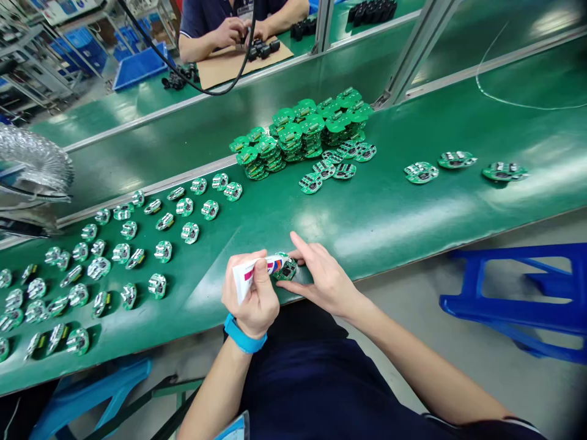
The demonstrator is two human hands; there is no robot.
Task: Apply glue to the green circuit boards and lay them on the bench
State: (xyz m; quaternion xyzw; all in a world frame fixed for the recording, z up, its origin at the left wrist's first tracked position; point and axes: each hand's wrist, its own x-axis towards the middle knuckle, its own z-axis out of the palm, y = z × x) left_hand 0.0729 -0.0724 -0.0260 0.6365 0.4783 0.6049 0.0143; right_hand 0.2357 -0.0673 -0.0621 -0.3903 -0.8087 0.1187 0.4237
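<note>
On my feed, a coil of silver ducting (pixel 32 165) pokes in over the left edge of the green counter (pixel 376 232). Across the counter's left end, loose circuit boards (pixel 129 230) lie in uneven rows, each one apart from the next. Beyond the back edge, behind a partition, a co-worker's hands (pixel 233 33) work over a brown card (pixel 243 61). Near the front edge I see the left hand (pixel 250 290), with a blue wristband (pixel 245 334), clenched around a white tube (pixel 259 269) printed in red and blue. The tube's tip meets a round green circuit board (pixel 285 269), which the right hand (pixel 321 272) grasps between its thumb and fingers. Toward the back edge sits a heap of stacked boards (pixel 302 131), and three more boards (pixel 458 165) lie nearer the right end. Past the front edge, at lower right, stands a blue stool (pixel 513 299).
</note>
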